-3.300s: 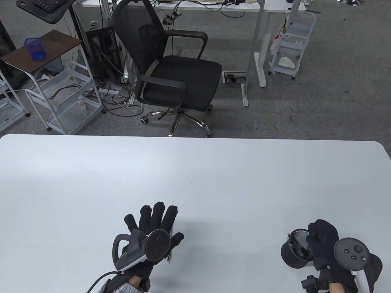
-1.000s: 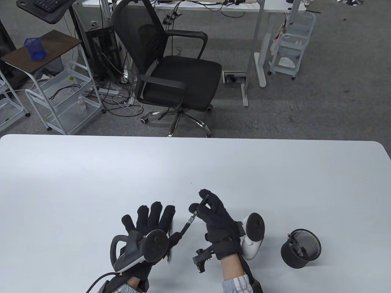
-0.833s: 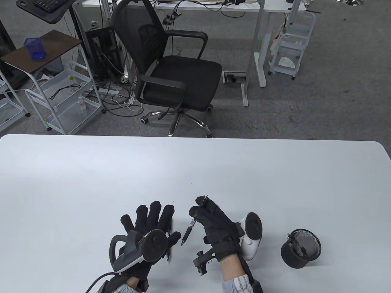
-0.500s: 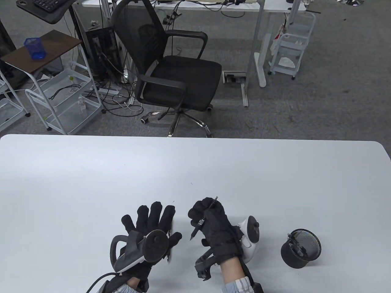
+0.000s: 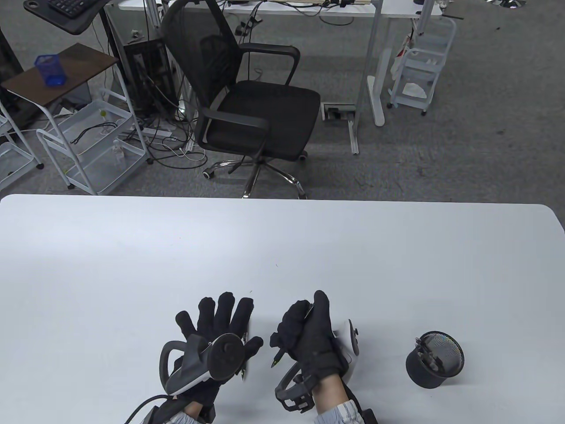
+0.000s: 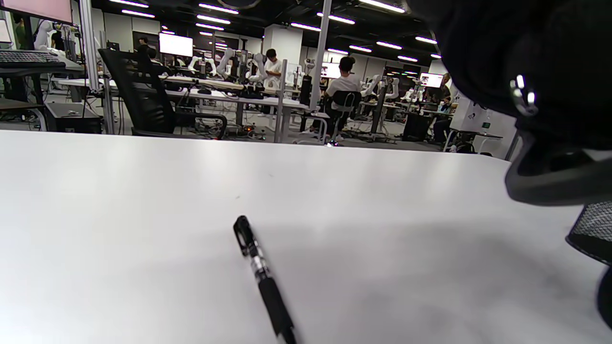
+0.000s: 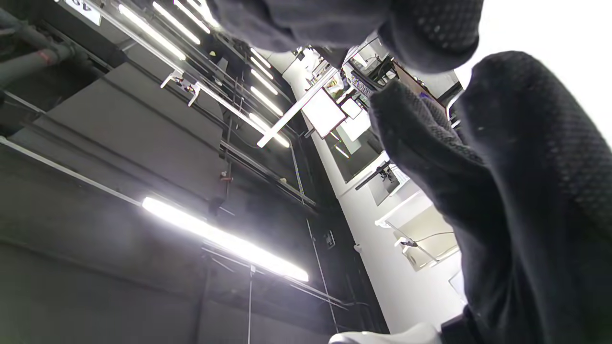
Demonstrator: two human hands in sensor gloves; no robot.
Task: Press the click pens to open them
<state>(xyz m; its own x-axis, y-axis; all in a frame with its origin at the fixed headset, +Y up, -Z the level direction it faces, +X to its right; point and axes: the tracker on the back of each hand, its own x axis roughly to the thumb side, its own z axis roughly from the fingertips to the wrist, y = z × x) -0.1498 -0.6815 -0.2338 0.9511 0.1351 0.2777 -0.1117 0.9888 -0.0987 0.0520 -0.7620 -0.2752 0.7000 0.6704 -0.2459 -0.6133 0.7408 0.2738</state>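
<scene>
Click pen (image 5: 278,354) sits upright in the right hand (image 5: 309,331), whose grip is wrapped round the barrel, tip poking out below the fist and thumb over the top end. This looks like the pressing step; next the thumb must push the button straight down. Another pen (image 6: 262,272) lies on the table (image 5: 132,247) by the left hand (image 5: 216,327) (fingers spread flat, holding nothing). A mesh pen cup (image 5: 435,360) stands well right.

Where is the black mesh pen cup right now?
In the table view the black mesh pen cup stands upright near the front right of the white table, to the right of the right hand, apart from it.
</scene>
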